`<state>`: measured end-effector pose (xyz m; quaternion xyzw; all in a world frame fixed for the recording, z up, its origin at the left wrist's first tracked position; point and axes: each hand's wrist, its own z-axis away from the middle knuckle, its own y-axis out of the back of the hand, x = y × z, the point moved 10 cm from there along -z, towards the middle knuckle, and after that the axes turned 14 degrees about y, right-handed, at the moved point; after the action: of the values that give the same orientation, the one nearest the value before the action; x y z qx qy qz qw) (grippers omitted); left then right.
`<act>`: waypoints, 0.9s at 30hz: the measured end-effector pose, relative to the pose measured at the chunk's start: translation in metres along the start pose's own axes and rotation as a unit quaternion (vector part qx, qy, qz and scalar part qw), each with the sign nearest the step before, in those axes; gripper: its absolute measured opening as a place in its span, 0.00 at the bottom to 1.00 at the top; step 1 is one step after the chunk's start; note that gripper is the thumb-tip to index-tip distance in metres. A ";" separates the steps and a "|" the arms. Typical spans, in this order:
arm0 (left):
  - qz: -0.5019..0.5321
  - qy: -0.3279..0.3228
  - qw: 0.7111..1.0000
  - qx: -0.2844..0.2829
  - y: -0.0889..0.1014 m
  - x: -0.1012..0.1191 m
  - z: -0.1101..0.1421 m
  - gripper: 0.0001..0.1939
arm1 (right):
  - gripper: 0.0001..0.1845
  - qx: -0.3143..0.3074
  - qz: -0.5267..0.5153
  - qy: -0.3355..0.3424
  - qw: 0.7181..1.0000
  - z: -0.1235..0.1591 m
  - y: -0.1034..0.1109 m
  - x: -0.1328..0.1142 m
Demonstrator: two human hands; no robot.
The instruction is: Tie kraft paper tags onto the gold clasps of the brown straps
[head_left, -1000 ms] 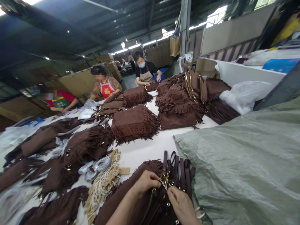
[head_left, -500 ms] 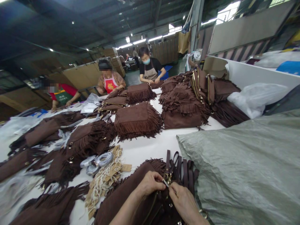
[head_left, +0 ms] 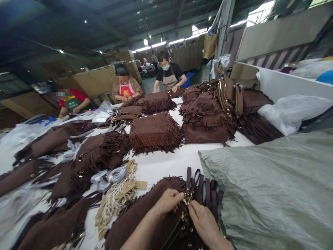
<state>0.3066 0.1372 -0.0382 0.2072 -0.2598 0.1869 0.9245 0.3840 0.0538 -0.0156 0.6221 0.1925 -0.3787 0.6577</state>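
A dark brown fringed bag (head_left: 142, 211) lies in front of me, its gold zipper side toward the right. At its upper right end is a gold metal clasp (head_left: 187, 198) on a brown strap. My left hand (head_left: 169, 202) is closed, thumb and finger pinched at the clasp's left side. From the right, my right hand (head_left: 204, 218) pinches the same clasp, its fingers closed. The exact grip of the fingertips is partly hidden. Several brown wrist straps (head_left: 208, 191) stick up just behind the clasp.
Paper tags (head_left: 117, 198) with white strings lie left of the bag, by coiled grey-wrapped straps (head_left: 117, 174). More fringed bags (head_left: 156, 130) cover the table. A grey-green plastic sheet (head_left: 270, 180) lies right. Three co-workers sit across; another person's fingers (head_left: 60, 247) show bottom left.
The view has shifted slightly, so things sit a little further right. Both hands stay at the clasp, with the left fingers slightly repositioned. Another person's fingers have appeared at the bottom left.
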 end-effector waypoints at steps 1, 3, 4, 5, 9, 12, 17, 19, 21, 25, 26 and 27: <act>-0.006 0.003 1.000 0.009 0.000 0.000 -0.002 0.22 | 0.16 0.000 -0.002 0.000 1.000 0.000 -0.001 0.000; -0.033 -0.017 0.999 0.039 0.001 0.006 -0.001 0.17 | 0.16 0.003 -0.005 0.001 1.000 0.000 -0.002 0.001; -0.055 -0.036 0.996 0.063 0.002 0.010 0.001 0.14 | 0.16 0.006 -0.011 0.003 1.000 0.000 -0.002 0.002; -0.080 -0.057 0.991 0.093 0.004 0.015 0.005 0.12 | 0.16 0.008 -0.020 0.006 1.000 0.001 -0.003 0.002; -0.136 -0.107 0.960 0.219 0.020 0.026 0.029 0.12 | 0.13 0.024 -0.073 0.008 0.997 0.004 0.000 0.007; -0.096 -0.144 0.953 0.250 0.032 0.029 0.043 0.13 | 0.10 0.084 -0.116 0.024 0.989 0.003 0.014 0.006; -0.032 -0.193 0.954 0.225 0.038 0.034 0.050 0.12 | 0.12 0.114 -0.150 0.115 0.975 -0.008 0.024 -0.017; -0.020 -0.205 0.953 0.224 0.038 0.036 0.051 0.12 | 0.11 0.106 -0.147 0.141 0.973 -0.013 0.021 -0.024; -0.008 -0.212 0.952 0.223 0.037 0.037 0.052 0.12 | 0.10 0.105 -0.137 0.155 0.973 -0.015 0.019 -0.028; 0.007 -0.214 0.952 0.217 0.037 0.039 0.054 0.12 | 0.10 0.109 -0.126 0.153 0.974 -0.017 0.015 -0.026; 0.012 -0.211 0.953 0.215 0.038 0.038 0.054 0.12 | 0.10 0.111 -0.128 0.149 0.974 -0.017 0.015 -0.025; 0.019 -0.206 0.955 0.212 0.039 0.037 0.053 0.12 | 0.10 0.114 -0.133 0.145 0.974 -0.017 0.015 -0.023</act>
<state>0.2974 0.1534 0.0348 0.4270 -0.4029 0.2088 0.7821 0.3840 0.0752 0.0091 0.7099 0.3223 -0.3883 0.4913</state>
